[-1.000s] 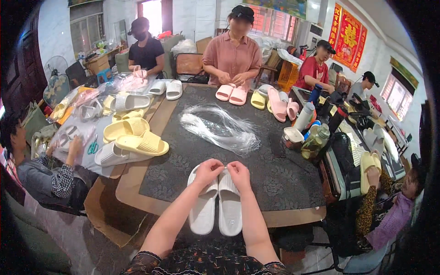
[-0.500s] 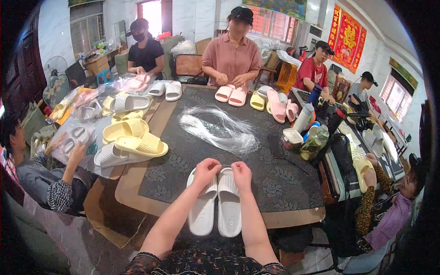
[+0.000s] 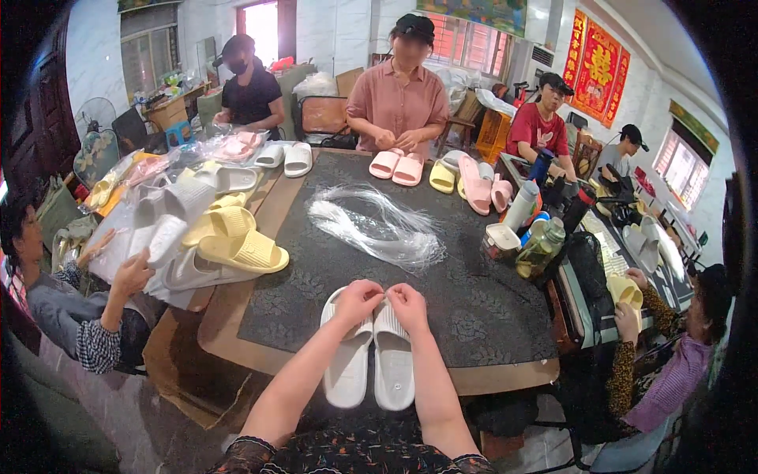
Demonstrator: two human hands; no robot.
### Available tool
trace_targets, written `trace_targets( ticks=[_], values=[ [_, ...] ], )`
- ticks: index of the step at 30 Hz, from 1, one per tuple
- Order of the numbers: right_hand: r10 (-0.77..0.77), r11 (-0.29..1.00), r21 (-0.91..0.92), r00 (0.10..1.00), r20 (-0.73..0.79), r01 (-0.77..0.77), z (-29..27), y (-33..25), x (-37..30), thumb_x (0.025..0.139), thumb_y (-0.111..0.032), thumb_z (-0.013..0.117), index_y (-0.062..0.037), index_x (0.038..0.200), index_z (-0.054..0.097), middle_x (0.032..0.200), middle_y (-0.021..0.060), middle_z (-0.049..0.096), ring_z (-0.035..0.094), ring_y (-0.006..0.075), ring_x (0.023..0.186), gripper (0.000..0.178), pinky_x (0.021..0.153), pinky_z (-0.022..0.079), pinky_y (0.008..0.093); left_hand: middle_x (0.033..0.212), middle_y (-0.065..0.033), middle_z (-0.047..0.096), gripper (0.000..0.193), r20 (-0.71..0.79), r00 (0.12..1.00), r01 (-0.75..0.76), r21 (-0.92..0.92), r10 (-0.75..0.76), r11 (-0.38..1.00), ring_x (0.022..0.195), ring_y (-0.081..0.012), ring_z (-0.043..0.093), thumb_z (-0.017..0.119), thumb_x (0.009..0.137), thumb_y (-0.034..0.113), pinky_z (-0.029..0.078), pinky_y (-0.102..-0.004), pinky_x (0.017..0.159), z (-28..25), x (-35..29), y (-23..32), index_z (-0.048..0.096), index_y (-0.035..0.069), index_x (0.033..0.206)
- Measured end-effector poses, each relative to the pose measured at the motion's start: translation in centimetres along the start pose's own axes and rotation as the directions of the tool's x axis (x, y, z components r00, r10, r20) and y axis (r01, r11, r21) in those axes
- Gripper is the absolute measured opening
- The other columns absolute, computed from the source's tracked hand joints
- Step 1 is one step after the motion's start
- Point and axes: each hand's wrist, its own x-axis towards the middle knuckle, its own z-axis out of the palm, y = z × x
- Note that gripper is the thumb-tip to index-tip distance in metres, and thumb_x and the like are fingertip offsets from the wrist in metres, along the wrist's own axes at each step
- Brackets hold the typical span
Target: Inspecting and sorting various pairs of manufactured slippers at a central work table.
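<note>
— What are you holding?
— A pair of white rubber slide sandals (image 3: 369,363), side by side on the dark table (image 3: 489,316).
— Where are your hands?
— My left hand (image 3: 357,300) and right hand (image 3: 407,303) pinch shut on their far ends.

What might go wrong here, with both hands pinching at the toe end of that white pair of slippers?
The left hand and right hand meet over the white slippers, which lie near the table edge; a tug could perhaps slide them off. The heap of clear plastic strands lies loose just beyond and might snag or tangle. Bottles stand close on the right; a wide reach could knock them.
</note>
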Motion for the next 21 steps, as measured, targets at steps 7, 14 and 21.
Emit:
trace_targets(
  ticks=[7, 14, 21],
  values=[
    [-0.022, 0.979, 0.201, 0.994, -0.11, 0.044, 0.6, 1.8, 0.6, 0.086, -0.018, 0.065, -0.0004, 0.087, 0.063, 0.067, 0.0031, 0.06, 0.054, 0.007, 0.064, 0.018, 0.061, 0.045, 0.0255, 0.079, -0.0081, 0.064, 0.015, -0.117, 0.993, -0.015, -0.012, 0.013, 1.0, 0.072, -0.0195, 0.061, 0.069, 0.077, 0.016, 0.049, -0.0317, 0.067, -0.1, 0.3, 0.3, 0.067, 0.004, 0.085],
    [0.051, 0.983, 0.183, 0.982, -0.18, -0.017, -0.1, 1.6, 0.5, 0.085, -0.023, 0.064, -0.0031, 0.088, 0.065, 0.069, 0.0074, 0.064, 0.06, 0.0132, 0.064, 0.02, 0.06, 0.047, 0.0301, 0.08, -0.0057, 0.065, 0.015, -0.091, 0.99, 0.095, -0.128, -0.108, 0.987, 0.068, -0.013, 0.061, 0.07, 0.078, 0.015, 0.049, -0.0267, 0.063, -0.3, 0.3, 1.1, 0.067, 0.003, 0.088],
    [-0.025, 0.996, 0.083, 0.997, -0.069, 0.031, 0.2, 0.8, 0.3, 0.086, -0.021, 0.064, -0.0029, 0.089, 0.064, 0.072, 0.0048, 0.064, 0.058, 0.0099, 0.066, 0.018, 0.062, 0.046, 0.0276, 0.081, -0.0064, 0.066, 0.016, 0.005, 1.0, 0.019, 0.025, -0.02, 1.0, 0.071, -0.0129, 0.062, 0.07, 0.079, 0.016, 0.05, -0.0263, 0.065, -0.2, 0.2, 0.6, 0.067, 0.004, 0.089]
  ],
)
